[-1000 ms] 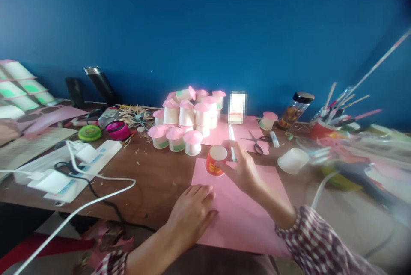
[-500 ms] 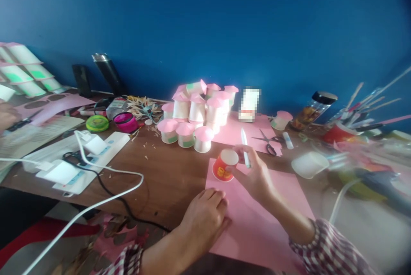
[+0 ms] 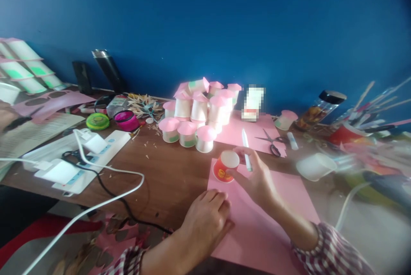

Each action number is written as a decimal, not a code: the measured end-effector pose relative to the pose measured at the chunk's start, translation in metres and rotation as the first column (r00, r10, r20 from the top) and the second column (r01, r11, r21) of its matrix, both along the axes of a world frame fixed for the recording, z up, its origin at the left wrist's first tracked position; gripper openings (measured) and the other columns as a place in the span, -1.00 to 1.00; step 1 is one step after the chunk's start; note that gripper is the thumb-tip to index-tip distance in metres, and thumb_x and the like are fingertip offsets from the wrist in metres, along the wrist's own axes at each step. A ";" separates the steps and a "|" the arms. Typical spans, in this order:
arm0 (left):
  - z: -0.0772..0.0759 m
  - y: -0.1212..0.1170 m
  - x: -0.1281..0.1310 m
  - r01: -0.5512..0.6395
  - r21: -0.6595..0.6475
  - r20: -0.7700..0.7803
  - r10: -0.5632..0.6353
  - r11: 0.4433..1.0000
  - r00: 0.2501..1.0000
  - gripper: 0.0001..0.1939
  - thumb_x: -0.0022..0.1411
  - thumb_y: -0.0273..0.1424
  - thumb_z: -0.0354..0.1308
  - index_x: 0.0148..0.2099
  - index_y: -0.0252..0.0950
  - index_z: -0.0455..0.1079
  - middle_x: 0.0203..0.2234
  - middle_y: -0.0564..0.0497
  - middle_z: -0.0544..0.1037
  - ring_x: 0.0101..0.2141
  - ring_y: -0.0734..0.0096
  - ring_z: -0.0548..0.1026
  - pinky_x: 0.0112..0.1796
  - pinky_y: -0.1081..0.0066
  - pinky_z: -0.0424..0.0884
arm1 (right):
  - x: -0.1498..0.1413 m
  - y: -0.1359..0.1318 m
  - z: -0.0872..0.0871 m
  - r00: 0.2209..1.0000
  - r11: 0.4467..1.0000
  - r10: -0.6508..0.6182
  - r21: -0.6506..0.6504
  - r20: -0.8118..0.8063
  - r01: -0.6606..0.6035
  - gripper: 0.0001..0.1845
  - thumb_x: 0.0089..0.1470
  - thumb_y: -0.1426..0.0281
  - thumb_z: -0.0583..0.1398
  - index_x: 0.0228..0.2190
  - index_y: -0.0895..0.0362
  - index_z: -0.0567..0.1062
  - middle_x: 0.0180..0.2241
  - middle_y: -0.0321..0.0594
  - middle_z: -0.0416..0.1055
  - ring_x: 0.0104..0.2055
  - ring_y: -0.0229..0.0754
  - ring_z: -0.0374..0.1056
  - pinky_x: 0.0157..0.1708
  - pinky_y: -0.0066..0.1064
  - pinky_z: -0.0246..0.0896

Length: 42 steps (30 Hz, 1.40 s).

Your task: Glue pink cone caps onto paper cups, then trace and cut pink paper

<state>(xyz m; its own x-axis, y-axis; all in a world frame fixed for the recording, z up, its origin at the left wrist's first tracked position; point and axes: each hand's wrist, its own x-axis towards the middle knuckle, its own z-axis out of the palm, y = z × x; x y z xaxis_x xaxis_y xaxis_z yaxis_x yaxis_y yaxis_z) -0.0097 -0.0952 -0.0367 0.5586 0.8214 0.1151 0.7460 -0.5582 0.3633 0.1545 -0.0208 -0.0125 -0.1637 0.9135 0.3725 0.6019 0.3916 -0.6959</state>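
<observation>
A red paper cup [image 3: 224,168] with yellow print stands upside down on a sheet of pink paper [image 3: 269,240]. My right hand [image 3: 257,176] is closed on the cup's right side, thumb in front and index finger behind. A white pen or pencil [image 3: 245,138] sticks up among the right hand's fingers, its lower part partly hidden. My left hand [image 3: 207,215] rests on the paper's left edge, fingers bent downward and thumb apart, gripping nothing visible. Behind the cup, several white paper cups [image 3: 205,144] with pink paper tops are stacked.
Black scissors [image 3: 272,142] and a glue stick [image 3: 292,141] lie to the right. A power strip [image 3: 83,181] with white chargers and cables occupies the left. A blurred hand of another person [image 3: 4,116] shows at the left edge. A tilted white cup [image 3: 316,167] lies at right.
The whole view has shifted slightly, so things at right sit a little further right. Both hands and the red cup keep nearly the same places on the pink paper.
</observation>
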 end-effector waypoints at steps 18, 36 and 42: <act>0.021 0.038 -0.032 -0.391 -0.108 0.519 0.388 0.914 0.762 -0.79 0.26 -0.41 0.02 -0.05 -0.23 0.33 -0.18 -0.06 0.53 -0.18 0.31 0.51 -0.16 0.31 0.45 | 0.003 0.005 -0.005 0.998 0.999 0.039 -0.023 -0.059 -0.040 -0.50 -0.07 0.32 0.31 -0.08 0.00 0.31 -0.10 -0.19 0.41 -0.09 -0.05 0.37 -0.11 -0.20 0.31; 0.011 0.066 0.017 -0.422 -0.211 0.584 0.460 0.882 0.669 -0.53 0.01 -0.37 0.27 -0.02 -0.23 0.23 -0.15 -0.08 0.46 -0.19 0.24 0.51 -0.23 0.25 0.49 | 0.002 0.005 0.004 1.000 0.999 -0.004 0.032 -0.010 0.005 -0.50 -0.11 0.29 0.35 -0.12 0.03 0.35 -0.14 -0.16 0.46 -0.08 0.01 0.37 -0.12 -0.13 0.31; 0.009 0.065 0.017 -0.462 -0.177 0.563 0.474 0.869 0.677 -0.56 0.00 -0.40 0.25 -0.04 -0.23 0.26 -0.18 -0.06 0.47 -0.19 0.24 0.51 -0.24 0.24 0.50 | 0.002 0.007 0.002 1.000 0.999 0.010 0.036 -0.029 -0.009 -0.54 -0.11 0.28 0.35 -0.15 0.03 0.37 -0.16 -0.16 0.47 -0.10 0.02 0.39 -0.13 -0.12 0.33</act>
<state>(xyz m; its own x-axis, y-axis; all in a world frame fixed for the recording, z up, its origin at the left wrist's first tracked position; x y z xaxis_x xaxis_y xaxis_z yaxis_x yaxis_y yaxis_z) 0.0071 -0.0298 -0.0274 -0.0674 0.9627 0.2621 0.5540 -0.1823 0.8123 0.1561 -0.0137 -0.0103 -0.1612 0.8980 0.4094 0.5780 0.4221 -0.6984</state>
